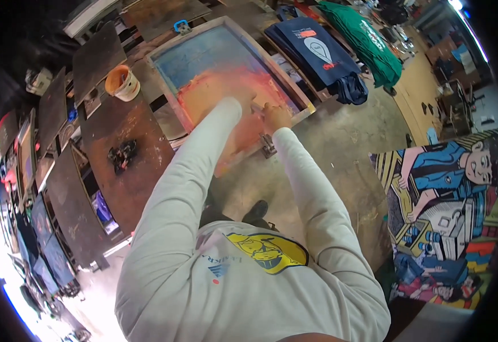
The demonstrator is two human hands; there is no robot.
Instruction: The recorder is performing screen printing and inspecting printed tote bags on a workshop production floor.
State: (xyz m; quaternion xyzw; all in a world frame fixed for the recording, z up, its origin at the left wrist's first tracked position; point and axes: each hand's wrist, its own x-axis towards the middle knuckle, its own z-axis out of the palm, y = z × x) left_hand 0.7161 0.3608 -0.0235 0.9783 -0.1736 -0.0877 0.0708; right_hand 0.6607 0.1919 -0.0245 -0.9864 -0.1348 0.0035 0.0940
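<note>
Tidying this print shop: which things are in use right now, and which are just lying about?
In use:
wooden-framed printing screen with orange ink
left hand
right hand

Lying about:
orange ink tub
navy printed shirts
green shirts

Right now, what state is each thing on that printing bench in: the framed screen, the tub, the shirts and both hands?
Screen printing frame: lying flat, mesh smeared with orange-red ink.
Left hand: pressed on the inked mesh; whether it grips anything cannot be told.
Right hand: resting at the frame's near edge; grip unclear.
Orange tub: upright, lid off.
Navy shirt: laid flat, printed side up.
Green shirt: laid flat beside the navy one.
</note>
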